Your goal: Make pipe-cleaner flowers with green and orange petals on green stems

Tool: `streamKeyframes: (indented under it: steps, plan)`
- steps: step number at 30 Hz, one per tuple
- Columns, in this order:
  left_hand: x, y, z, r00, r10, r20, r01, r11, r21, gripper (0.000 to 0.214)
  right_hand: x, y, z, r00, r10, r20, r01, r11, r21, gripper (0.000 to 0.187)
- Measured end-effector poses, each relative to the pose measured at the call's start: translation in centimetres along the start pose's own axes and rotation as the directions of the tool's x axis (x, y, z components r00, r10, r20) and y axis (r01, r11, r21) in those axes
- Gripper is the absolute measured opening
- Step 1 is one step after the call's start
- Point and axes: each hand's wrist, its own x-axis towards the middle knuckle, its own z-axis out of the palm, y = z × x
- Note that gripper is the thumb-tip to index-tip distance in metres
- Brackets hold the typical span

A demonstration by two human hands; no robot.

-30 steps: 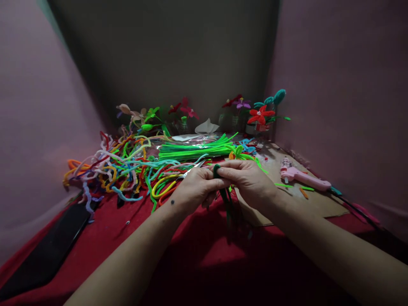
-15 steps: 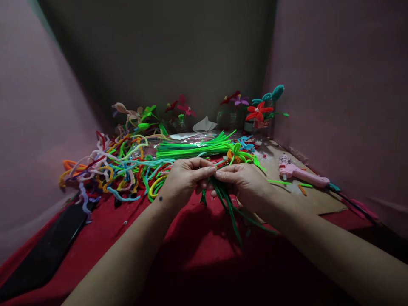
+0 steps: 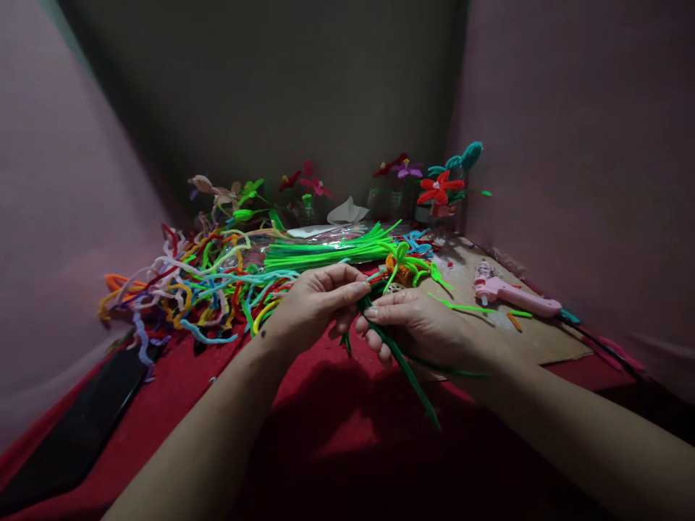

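Observation:
Dark green pipe cleaners [image 3: 405, 367] are pinched between my two hands above the red cloth. My left hand [image 3: 332, 293] grips them at their upper part with thumb and forefinger. Just below and to the right, my right hand [image 3: 415, 322] has its thumb and fingers closed on the same strands. Their long ends hang down to the right, one passing under my right wrist. A short green end pokes out beneath my left fingers. How the strands are joined inside my fingers is hidden.
Bright green pipe cleaners [image 3: 331, 252] lie behind my hands. Tangled coloured ones [image 3: 200, 282] spread leftward. A pink glue gun [image 3: 515, 295] rests on cardboard [image 3: 548, 347] at right. Fuzzy flowers [image 3: 441, 188] stand at the back. A black flat object [image 3: 81, 427] lies front left.
My right hand has slid down and right along the dark green pipe cleaners, away from my left fingertips. The hanging ends have swung rightward and gathered closer together. My left hand stays nearly still.

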Motion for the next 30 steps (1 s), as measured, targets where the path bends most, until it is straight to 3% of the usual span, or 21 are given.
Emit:
streamKeyframes:
  steps: [5,9,16,19,25,30]
  plan:
    - [-0.1,0.1,-0.2,0.997,-0.077,-0.007,0.077,0.997,0.003,0.018,-0.3,-0.2,0.0,0.998,0.001,0.055,-0.001,1.0,0.002,0.015]
    - [-0.2,0.2,0.2,0.996,-0.033,-0.087,0.041,0.996,0.082,0.018,-0.5,-0.4,0.1,0.998,-0.001,0.057,0.001,1.0,0.011,0.015]
    - [-0.2,0.3,1.0,0.964,0.033,-0.263,0.005,0.99,0.141,0.016,-0.9,0.2,0.3,0.993,0.117,-0.028,-0.118,0.993,-0.004,0.015]
    - [0.0,0.1,0.8,0.972,0.024,-0.234,0.004,0.993,0.121,0.017,-0.9,0.6,0.1,0.991,0.133,-0.002,-0.133,0.991,-0.007,0.016]
    - [0.2,-0.4,-0.1,0.995,-0.088,-0.047,0.087,0.996,-0.035,0.02,-0.5,0.6,-0.5,0.994,0.11,0.024,-0.11,0.994,0.0,0.016]
    - [0.2,-0.5,0.4,0.987,-0.118,-0.111,0.125,0.991,0.056,0.024,-0.5,0.4,-0.1,0.995,0.099,0.009,-0.099,0.995,0.023,0.014]
